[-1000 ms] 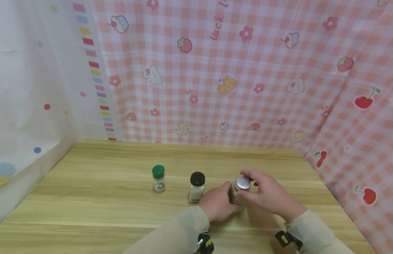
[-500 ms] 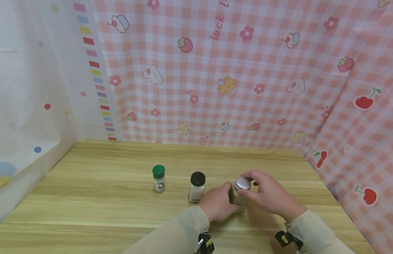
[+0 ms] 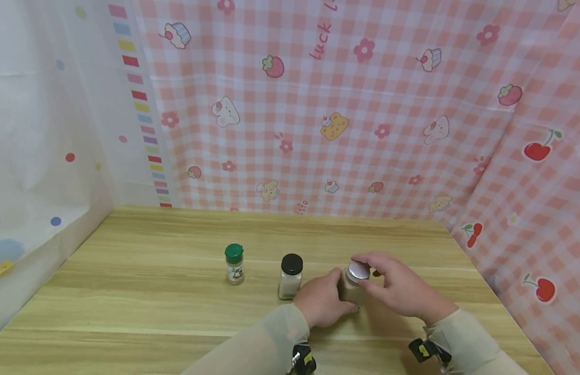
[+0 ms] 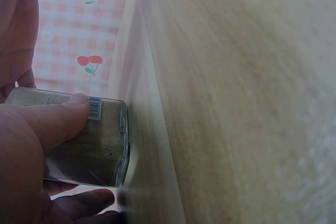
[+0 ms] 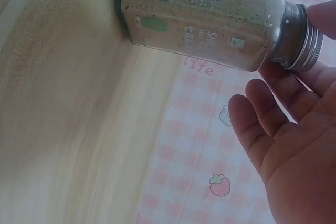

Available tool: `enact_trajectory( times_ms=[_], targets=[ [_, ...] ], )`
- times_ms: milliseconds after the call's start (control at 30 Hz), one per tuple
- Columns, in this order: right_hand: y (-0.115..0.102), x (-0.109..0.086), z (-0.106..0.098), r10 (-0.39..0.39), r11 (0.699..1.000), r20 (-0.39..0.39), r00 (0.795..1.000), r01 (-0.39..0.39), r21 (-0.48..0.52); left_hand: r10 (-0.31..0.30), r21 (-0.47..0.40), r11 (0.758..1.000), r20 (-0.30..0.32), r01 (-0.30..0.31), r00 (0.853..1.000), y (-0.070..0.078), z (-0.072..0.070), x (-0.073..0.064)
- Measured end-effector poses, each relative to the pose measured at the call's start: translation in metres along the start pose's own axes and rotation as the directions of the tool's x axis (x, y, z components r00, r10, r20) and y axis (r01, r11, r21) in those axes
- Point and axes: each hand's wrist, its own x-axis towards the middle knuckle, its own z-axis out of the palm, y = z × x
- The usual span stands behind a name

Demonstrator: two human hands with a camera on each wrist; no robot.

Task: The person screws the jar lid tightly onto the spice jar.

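A square clear spice jar (image 3: 354,297) full of brownish powder stands upright on the table, capped by a silver metal lid (image 3: 358,271). My left hand (image 3: 320,299) grips its body from the left. In the left wrist view, the thumb (image 4: 63,119) lies across the jar beside a barcode. My right hand (image 3: 402,287) pinches the lid between thumb and index finger. Its other fingers (image 5: 257,129) spread loosely beside the neck in the right wrist view. The lid sits on the jar's neck; part of the jar's body is hidden behind my hands.
Just left of my left hand stands a black-capped jar (image 3: 290,281) with pale contents. Farther left is a small green-capped shaker (image 3: 234,264). The wooden table (image 3: 144,291) is backed by a pink checked cloth (image 3: 299,104), with more cloth at both sides.
My right fingers have shifted slightly around the lid, and the thumb has drawn back to its right edge. The left hand and the jar have stayed in place.
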Motion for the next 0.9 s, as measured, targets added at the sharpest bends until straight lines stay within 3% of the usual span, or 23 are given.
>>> enact_trajectory(
  times_ms=[300,567,900],
  targets=[
    [-0.0009,0.0013,-0.0008,0.068,0.998,0.005,0.998,-0.068,-0.007,-0.016,-0.026,1.000,0.013,0.017,1.000,0.0012,-0.0025,-0.0014],
    [-0.0008,0.0032,0.0037,0.116,0.993,-0.066,0.991,-0.117,-0.014,-0.006,-0.032,0.999,0.007,0.007,1.000,0.0004,-0.0027,-0.0018],
    [0.0030,0.0000,0.0024,0.018,1.000,-0.018,1.000,-0.018,-0.009,-0.010,-0.014,1.000,0.008,0.010,1.000,0.0000,-0.0015,-0.0004]
  ],
)
